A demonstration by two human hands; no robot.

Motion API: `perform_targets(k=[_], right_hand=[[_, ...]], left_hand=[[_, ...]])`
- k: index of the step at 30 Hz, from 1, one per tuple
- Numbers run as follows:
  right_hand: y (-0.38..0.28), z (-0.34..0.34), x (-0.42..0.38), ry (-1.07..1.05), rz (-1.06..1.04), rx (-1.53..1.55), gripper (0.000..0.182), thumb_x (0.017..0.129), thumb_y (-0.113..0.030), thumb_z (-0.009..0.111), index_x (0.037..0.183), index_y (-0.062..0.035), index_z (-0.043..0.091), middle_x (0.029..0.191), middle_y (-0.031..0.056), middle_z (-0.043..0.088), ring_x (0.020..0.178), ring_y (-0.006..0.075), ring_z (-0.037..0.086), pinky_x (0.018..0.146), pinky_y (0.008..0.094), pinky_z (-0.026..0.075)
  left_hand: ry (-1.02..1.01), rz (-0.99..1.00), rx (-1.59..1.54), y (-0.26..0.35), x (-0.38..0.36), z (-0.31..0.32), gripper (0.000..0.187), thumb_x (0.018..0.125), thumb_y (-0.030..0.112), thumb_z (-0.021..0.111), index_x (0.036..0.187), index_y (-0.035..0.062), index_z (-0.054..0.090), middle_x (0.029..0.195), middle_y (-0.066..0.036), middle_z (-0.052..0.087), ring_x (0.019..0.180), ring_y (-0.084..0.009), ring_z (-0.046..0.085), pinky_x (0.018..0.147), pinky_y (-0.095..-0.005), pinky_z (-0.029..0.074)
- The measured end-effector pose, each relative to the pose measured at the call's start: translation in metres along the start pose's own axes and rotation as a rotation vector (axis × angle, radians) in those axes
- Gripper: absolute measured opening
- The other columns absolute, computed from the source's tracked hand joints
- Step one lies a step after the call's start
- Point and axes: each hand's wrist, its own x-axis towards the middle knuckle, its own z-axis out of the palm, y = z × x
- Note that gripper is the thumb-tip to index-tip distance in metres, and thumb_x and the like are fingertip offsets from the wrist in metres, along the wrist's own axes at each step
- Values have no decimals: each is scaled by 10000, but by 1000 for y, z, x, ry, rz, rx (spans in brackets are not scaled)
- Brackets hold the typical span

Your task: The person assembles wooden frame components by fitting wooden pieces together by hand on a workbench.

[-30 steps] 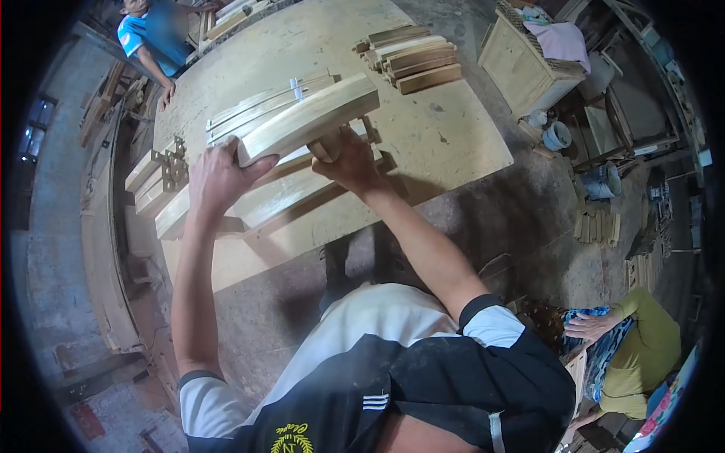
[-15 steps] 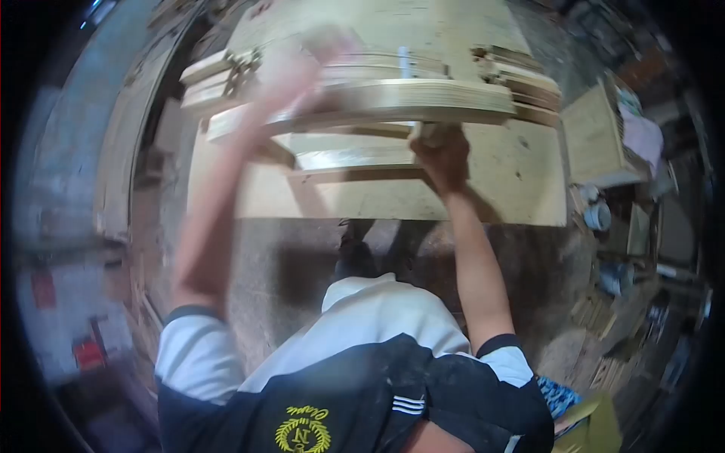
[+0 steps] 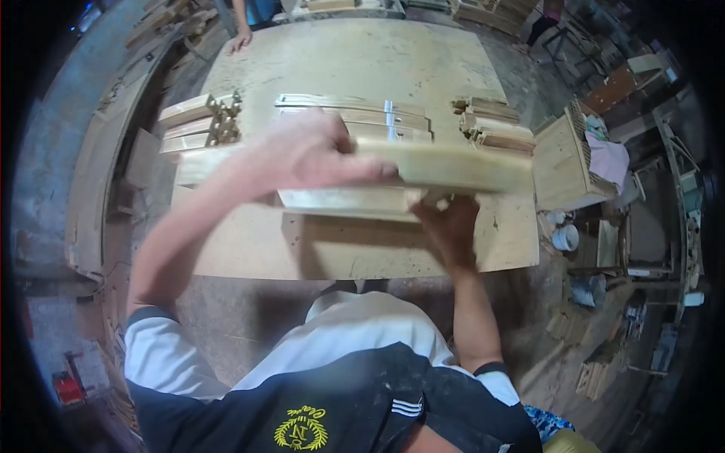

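Observation:
A pale wooden frame piece is held above the worktable (image 3: 393, 64), its long thick rail (image 3: 464, 162) running across and blurred at the right end. My left hand (image 3: 317, 155) lies over this rail, fingers curled at its far side and thumb along the near side. Below the rail's right half, my right hand (image 3: 451, 223) is closed around the end of a short wooden crosspiece (image 3: 432, 199). Between my hands a second, lower rail (image 3: 347, 200) shows, partly covered by my left arm. How the pieces join is hidden.
Stacks of wooden strips lie at left (image 3: 189, 124) and right (image 3: 491, 124), with flat slats (image 3: 340, 106) between. Across the table a person's hand (image 3: 240, 39) rests on the edge. A wooden crate (image 3: 570, 162) and white bucket (image 3: 565, 238) stand to the right.
My left hand has come down from a blurred, raised position onto the long rail. The rail's right end now reaches farther right. The view has shifted, showing more of the table's far side.

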Motion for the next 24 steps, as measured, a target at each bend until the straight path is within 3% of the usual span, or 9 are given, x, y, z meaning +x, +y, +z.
perform_targets(k=[4,8,10,13,16,18,19,20,24], right_hand=[[-48,-12,105,-204,177,-157,566,672,-288,895,1104,-13,653,1059,134,697,998,238,664,892,375,526],[4,-8,129,13,-140,-236,721,724,-343,876,1261,10,549,1189,217,634,1121,351,618,916,434,513],[42,-12,109,-99,274,-67,682,761,-340,855,1255,29,562,1162,223,643,1095,328,629,908,431,518],[116,-13,68,-108,477,-24,637,810,-329,817,1258,48,567,1169,236,641,1099,313,630,913,434,519],[132,-6,56,-59,611,17,622,850,-332,780,1270,72,561,1191,257,633,1115,311,637,920,422,520],[151,5,48,-57,612,-50,612,867,-321,763,1282,77,552,1213,267,625,1125,321,635,928,419,515],[161,11,43,-59,611,-81,607,875,-315,755,1288,79,547,1224,272,621,1131,326,635,933,418,513],[169,18,36,-53,617,-80,602,882,-314,745,1292,79,545,1231,274,619,1133,326,633,936,414,510],[177,38,24,-70,672,-80,590,912,-339,692,1306,73,538,1266,282,602,1176,342,605,973,416,485]], left_hand=[[191,9,98,-16,34,-52,698,817,692,641,584,35,684,441,-50,528,378,-134,476,408,-323,369],[442,206,274,-81,109,-32,694,756,746,650,677,59,709,508,-65,605,469,-169,559,638,-352,475],[533,225,478,-134,159,0,733,747,824,574,835,132,797,528,-24,628,452,-157,529,687,-358,463],[592,258,505,-217,236,50,731,721,861,555,691,159,758,512,-12,623,476,-185,579,786,-392,430],[477,21,730,-276,291,87,662,748,722,676,939,88,710,963,-81,728,848,-236,683,838,-401,425],[627,-5,660,-302,315,109,768,763,682,695,1225,70,643,1264,-187,615,1098,-315,630,943,-434,442],[912,83,422,-300,310,117,648,863,386,739,1340,0,531,1136,-195,650,1012,-290,629,948,-426,490],[826,-13,279,-299,304,119,725,800,399,778,1361,14,527,1284,-276,574,1106,-436,580,1014,-497,434],[699,-188,-120,-286,199,112,784,811,496,758,1421,72,508,1386,-256,508,1319,-379,474,1088,-431,388]])
